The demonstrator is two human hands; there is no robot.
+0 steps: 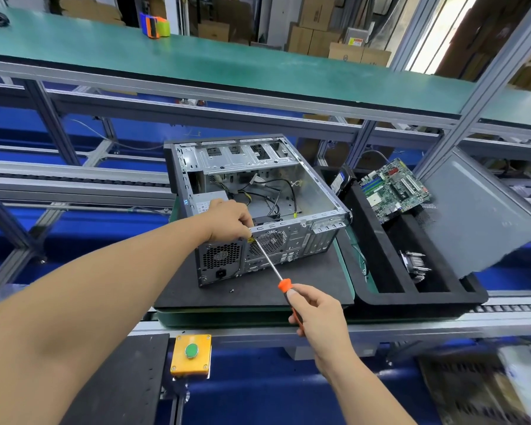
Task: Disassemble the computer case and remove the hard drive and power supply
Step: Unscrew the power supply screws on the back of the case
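A: Where's the right hand point(314, 311)?

B: Wrapped round the screwdriver point(284, 285) handle, near the bench point(196, 289) front edge. Its long shaft runs up and left, tip at a screw on the case point(292, 240) rear panel, top edge.

A: And the left hand point(229, 220)?

B: Nearer the screw: fingers pinched at the tip, resting on the case rim.

A: The power supply point(218, 256)?

B: In the case, directly below that hand.

Both hands' fingers point(295, 294) curled, gripping
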